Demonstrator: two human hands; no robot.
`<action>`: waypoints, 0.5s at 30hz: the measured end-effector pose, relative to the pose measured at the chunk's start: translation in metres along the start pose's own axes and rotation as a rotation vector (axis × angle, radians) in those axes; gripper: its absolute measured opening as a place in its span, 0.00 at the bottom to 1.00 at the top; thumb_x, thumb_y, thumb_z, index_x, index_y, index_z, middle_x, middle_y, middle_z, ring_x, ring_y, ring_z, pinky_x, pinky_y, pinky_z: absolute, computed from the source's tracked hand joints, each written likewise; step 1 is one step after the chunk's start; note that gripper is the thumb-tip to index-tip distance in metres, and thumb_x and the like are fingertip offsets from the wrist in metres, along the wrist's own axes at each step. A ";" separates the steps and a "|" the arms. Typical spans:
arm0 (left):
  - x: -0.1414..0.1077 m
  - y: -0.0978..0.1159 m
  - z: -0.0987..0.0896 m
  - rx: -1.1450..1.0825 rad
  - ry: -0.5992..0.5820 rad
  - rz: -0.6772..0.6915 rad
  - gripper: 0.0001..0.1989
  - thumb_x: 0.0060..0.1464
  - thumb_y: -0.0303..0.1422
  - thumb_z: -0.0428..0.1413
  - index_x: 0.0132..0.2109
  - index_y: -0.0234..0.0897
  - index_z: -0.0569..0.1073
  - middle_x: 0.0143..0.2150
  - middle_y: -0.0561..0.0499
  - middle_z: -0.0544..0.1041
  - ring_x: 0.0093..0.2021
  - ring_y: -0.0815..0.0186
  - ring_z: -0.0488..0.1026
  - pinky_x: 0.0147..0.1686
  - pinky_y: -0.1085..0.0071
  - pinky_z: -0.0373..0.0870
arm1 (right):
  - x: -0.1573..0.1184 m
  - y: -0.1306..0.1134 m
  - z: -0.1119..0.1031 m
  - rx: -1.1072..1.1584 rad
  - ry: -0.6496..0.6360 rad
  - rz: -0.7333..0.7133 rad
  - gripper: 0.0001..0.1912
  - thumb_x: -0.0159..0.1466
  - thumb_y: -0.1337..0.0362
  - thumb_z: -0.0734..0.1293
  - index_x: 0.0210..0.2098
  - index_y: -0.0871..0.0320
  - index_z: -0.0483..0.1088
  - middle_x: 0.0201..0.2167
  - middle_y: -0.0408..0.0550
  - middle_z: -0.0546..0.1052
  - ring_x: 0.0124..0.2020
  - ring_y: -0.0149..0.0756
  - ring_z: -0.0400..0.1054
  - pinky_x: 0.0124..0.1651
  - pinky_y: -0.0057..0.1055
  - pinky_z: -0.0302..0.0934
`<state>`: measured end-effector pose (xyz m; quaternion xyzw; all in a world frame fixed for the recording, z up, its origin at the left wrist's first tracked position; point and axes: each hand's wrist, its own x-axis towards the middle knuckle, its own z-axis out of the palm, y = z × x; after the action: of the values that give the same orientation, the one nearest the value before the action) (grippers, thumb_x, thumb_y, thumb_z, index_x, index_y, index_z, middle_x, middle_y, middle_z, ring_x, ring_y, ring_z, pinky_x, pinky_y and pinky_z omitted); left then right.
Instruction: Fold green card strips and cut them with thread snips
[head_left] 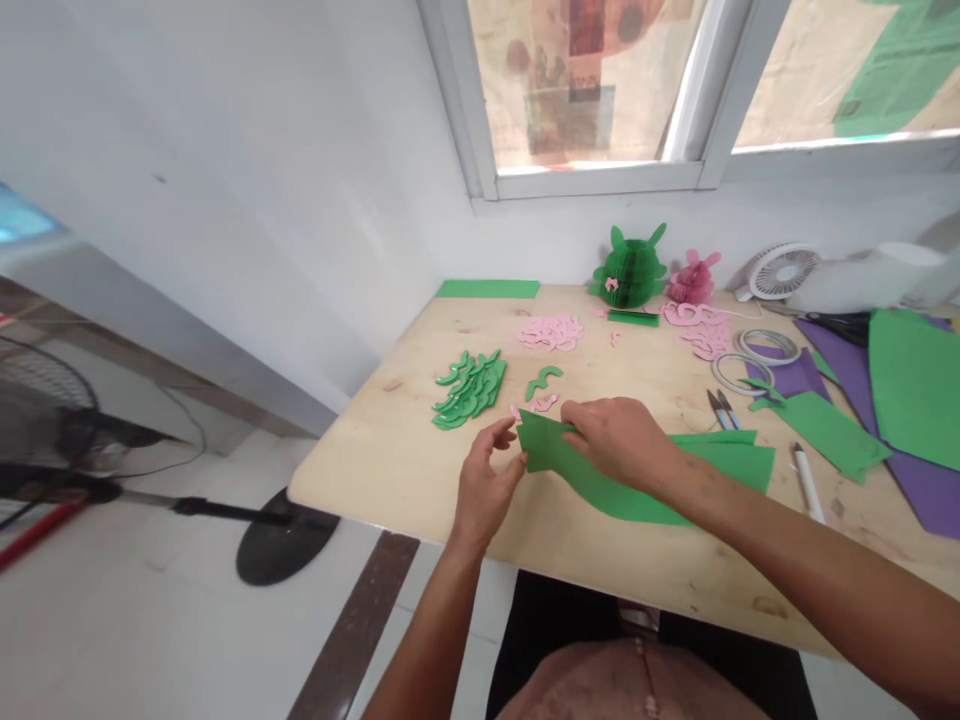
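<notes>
A long green paper strip (615, 490) lies partly lifted over the front of the wooden table (375, 440), its left end raised. My right hand (611, 435) is closed on the strip's upper edge near that end. At the strip's left tip is my left hand (489, 480), its thumb and fingers apart around the edge, with nothing held between them. Another green sheet (720, 438) shows behind my right forearm. Just beyond the hands lie a wavy green cutout (544, 382) and a small pink one (545, 404). A pile of green cutouts (470, 388) is to the left.
Pink cutouts (551, 332), a green honeycomb figure (631, 270) and a pink one (694, 278) stand or lie toward the wall. Tape rolls (769, 347), black scissors (844, 325), a white pen (808, 483), purple paper (926, 495) and a small fan (784, 271) are at right.
</notes>
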<state>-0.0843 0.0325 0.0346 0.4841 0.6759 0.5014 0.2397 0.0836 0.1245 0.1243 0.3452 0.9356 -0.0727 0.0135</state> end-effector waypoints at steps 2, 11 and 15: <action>0.000 0.003 0.000 -0.001 0.009 0.031 0.24 0.49 0.33 0.57 0.55 0.40 0.68 0.51 0.47 0.73 0.50 0.62 0.70 0.52 0.63 0.65 | -0.006 -0.005 0.000 -0.035 0.031 -0.021 0.06 0.67 0.66 0.60 0.40 0.59 0.68 0.34 0.53 0.78 0.33 0.40 0.70 0.28 0.31 0.45; -0.009 -0.001 0.006 -0.006 -0.104 0.090 0.08 0.53 0.32 0.52 0.40 0.38 0.73 0.38 0.50 0.77 0.41 0.63 0.73 0.44 0.66 0.68 | -0.024 -0.010 0.024 -0.202 0.145 -0.139 0.07 0.67 0.69 0.59 0.34 0.59 0.67 0.31 0.50 0.77 0.29 0.37 0.69 0.30 0.33 0.45; -0.012 -0.003 0.009 0.002 -0.137 0.107 0.08 0.56 0.32 0.49 0.38 0.39 0.72 0.36 0.51 0.77 0.37 0.64 0.73 0.40 0.68 0.68 | -0.027 -0.012 0.024 -0.214 0.120 -0.137 0.09 0.67 0.70 0.57 0.34 0.59 0.67 0.29 0.50 0.77 0.28 0.37 0.68 0.30 0.33 0.44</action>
<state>-0.0729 0.0259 0.0264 0.5529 0.6314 0.4787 0.2576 0.0958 0.0946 0.1037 0.2807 0.9585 0.0477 -0.0107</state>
